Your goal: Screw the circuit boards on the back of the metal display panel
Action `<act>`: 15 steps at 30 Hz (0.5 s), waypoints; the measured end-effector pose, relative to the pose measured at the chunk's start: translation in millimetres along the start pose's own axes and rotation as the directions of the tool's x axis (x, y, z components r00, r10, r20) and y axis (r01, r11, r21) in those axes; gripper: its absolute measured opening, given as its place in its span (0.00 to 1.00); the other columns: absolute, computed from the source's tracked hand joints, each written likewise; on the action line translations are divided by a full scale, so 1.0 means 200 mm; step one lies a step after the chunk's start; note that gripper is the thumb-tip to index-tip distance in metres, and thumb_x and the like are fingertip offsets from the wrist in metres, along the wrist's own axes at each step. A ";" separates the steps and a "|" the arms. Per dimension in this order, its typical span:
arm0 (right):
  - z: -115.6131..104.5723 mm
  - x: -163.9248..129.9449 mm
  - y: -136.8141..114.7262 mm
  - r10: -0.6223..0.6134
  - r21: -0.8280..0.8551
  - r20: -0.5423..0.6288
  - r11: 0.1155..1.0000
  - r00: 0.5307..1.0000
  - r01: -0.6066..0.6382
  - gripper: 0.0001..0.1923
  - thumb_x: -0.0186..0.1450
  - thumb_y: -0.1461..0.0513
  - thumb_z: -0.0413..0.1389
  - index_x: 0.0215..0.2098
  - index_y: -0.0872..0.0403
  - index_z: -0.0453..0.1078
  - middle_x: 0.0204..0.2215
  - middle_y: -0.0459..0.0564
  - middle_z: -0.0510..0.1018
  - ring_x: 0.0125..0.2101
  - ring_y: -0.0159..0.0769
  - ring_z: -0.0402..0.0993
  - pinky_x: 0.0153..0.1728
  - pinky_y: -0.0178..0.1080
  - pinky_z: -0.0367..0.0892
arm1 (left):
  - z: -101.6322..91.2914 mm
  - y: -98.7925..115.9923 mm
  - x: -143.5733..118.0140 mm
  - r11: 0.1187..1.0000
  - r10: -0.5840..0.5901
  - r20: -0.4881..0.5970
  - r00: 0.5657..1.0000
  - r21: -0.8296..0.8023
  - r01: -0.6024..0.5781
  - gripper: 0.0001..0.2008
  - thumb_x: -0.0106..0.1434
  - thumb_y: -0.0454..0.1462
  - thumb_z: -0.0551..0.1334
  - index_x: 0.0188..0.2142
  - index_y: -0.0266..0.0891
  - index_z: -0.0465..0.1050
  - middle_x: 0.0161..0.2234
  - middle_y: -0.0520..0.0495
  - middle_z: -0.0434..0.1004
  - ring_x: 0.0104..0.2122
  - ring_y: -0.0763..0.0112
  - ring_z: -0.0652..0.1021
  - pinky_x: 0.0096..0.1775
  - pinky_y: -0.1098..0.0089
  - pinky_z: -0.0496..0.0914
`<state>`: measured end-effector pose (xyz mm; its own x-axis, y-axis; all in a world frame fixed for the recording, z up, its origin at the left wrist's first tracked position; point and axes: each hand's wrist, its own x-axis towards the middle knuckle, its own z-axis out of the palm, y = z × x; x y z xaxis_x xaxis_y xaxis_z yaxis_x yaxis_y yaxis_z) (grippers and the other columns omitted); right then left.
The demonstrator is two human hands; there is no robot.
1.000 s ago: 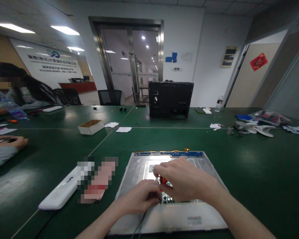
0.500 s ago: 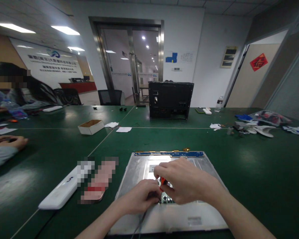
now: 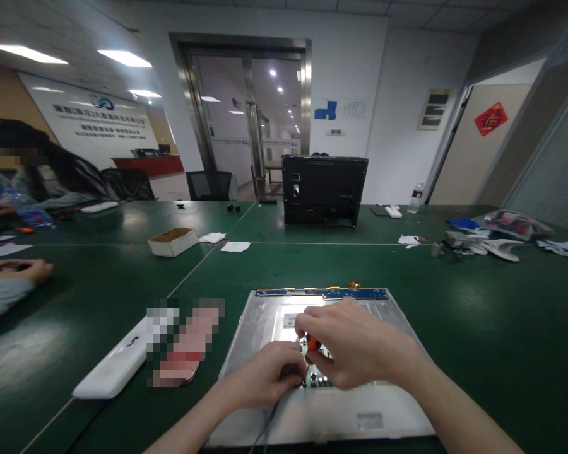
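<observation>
A flat silver display panel [image 3: 260, 315] lies on the table in front of me, a blue circuit strip [image 3: 322, 293] along its far edge. Over its middle, my right hand [image 3: 360, 343] is closed around a red-and-black screwdriver [image 3: 313, 342] held from above; its tip is hidden. Beneath that hand part of a green circuit board [image 3: 318, 378] shows. My left hand [image 3: 269, 372] has its fingers bent together at the board's left side, and what they pinch is hidden. Dark cables [image 3: 267, 425] run out below the left hand towards me.
To the left lie a white power strip [image 3: 108, 366] and a pinkish phone-like slab [image 3: 187, 353], partly pixelated. Further off are an open cardboard box [image 3: 173, 243] and a black monitor housing [image 3: 325, 189]. A bottle [image 3: 415, 197] and loose parts [image 3: 483, 244] lie right. A co-worker's hands [image 3: 23, 271] rest far left.
My right hand has shifted very slightly, and a little more of the red on the screwdriver shows. My left hand and the panel stay in place.
</observation>
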<state>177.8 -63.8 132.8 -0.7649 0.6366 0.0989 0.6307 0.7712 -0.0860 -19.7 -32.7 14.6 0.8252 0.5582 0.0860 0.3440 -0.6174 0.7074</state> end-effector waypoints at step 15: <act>0.01 0.00 0.01 -0.006 -0.012 -0.036 1.000 0.999 0.005 0.06 0.60 0.60 0.53 0.35 0.54 0.66 0.30 0.47 0.76 0.26 0.32 0.68 0.22 0.36 0.44 | 0.00 -0.01 0.00 0.999 -0.010 0.012 1.000 0.035 0.009 0.07 0.58 0.28 0.57 0.34 0.38 0.72 0.36 0.48 0.75 0.36 0.66 0.73 0.38 0.70 0.66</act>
<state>179.1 -63.1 131.3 -0.7631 0.6320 0.1353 0.6284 0.7744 -0.0734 -20.6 -31.3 13.3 0.8270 0.5577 0.0708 0.3673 -0.6315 0.6829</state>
